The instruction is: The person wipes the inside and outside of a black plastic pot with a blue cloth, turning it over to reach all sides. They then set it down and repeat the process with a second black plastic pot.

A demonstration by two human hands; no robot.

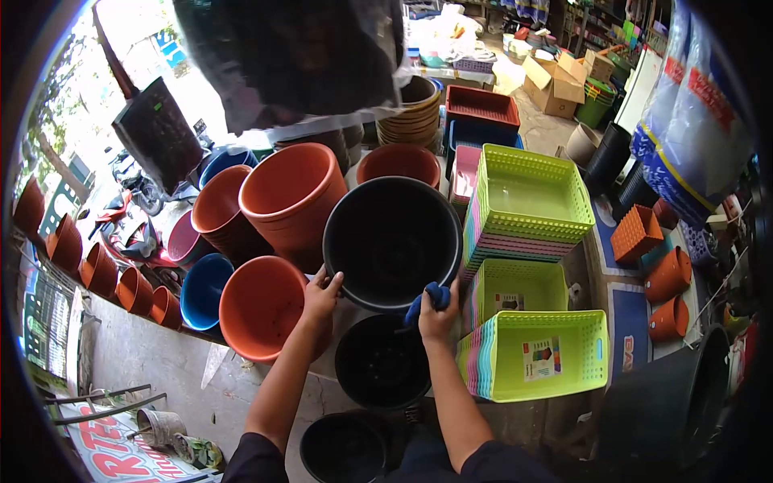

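A large round black pot (pixel 392 241) faces me with its open mouth, in the middle of the view. My left hand (pixel 322 296) grips its lower left rim, fingertips showing at the edge. Against the lower right of the same pot, my right hand (pixel 437 312) is closed around a bunched dark blue cloth (pixel 435 296). Below it stands a smaller black pot (pixel 382 362), and another black pot (pixel 344 449) sits lower, near my body. To the left of my left hand is an orange pot (pixel 262 310).
Stacked orange pots (pixel 294 185) and a blue pot (pixel 205 290) stand left. Green baskets (pixel 531 193) are piled close on the right, with more green baskets (pixel 555 354) in front. A wrapped dark bundle (pixel 290 64) hangs overhead; small pots (pixel 101 270) line the left railing.
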